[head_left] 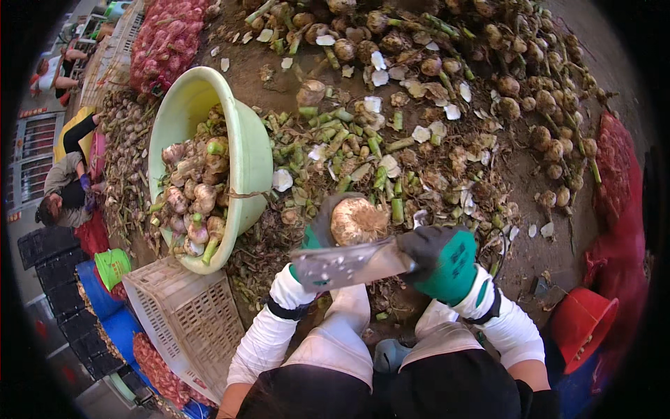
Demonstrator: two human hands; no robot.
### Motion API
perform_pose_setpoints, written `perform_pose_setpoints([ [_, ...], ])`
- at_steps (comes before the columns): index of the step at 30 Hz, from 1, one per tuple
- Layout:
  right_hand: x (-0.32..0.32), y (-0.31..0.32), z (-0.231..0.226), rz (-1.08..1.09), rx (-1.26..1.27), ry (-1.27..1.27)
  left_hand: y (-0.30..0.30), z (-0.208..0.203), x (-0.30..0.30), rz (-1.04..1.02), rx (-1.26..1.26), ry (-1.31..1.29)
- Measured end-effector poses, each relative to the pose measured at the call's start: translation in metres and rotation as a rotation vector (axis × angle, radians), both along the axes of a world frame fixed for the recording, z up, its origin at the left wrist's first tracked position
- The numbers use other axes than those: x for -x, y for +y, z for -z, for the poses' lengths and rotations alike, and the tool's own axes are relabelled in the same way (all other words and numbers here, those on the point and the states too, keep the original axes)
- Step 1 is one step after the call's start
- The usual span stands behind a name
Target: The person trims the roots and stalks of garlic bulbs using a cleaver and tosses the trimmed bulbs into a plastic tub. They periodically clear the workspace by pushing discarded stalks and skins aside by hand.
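The gloved left hand (319, 227) cups a round, papery garlic bulb (352, 221); the right hand (440, 260) clamps a broad, flat, speckled metal knife (349, 267) extending to its left.

Head fisheye, facing down, rim somewhat unclear

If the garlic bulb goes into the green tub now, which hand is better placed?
Probably the left hand: it holds the garlic bulb and is closer to the green tub, on the left. The right hand is farther off and grips a wide blade.
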State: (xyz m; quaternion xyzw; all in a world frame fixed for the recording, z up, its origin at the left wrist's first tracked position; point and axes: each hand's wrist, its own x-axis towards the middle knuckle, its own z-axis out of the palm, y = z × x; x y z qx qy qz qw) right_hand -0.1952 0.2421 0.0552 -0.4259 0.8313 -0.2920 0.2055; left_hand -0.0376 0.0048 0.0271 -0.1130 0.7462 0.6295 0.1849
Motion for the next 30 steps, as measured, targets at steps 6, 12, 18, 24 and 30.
perform_pose_setpoints([
  [6, -0.019, 0.003, 0.007, 0.029, -0.006, 0.100, 0.013, -0.025, 0.001, 0.157, -0.082, 0.008],
  [12, -0.021, 0.013, 0.041, 0.165, 0.142, 0.219, 0.014, -0.038, 0.012, 0.533, 0.519, 0.130],
  [18, 0.026, 0.056, 0.087, 0.805, 0.383, -0.773, 0.043, -0.025, 0.059, 0.152, -0.169, 0.489],
  [24, 0.008, -0.026, 0.010, 0.679, 0.482, -1.402, 0.038, -0.007, 0.082, -0.196, 0.976, 0.634],
  [30, -0.001, -0.046, 0.011, 0.436, 0.621, -1.040, 0.003, 0.049, 0.037, -0.371, -1.419, -0.124],
])
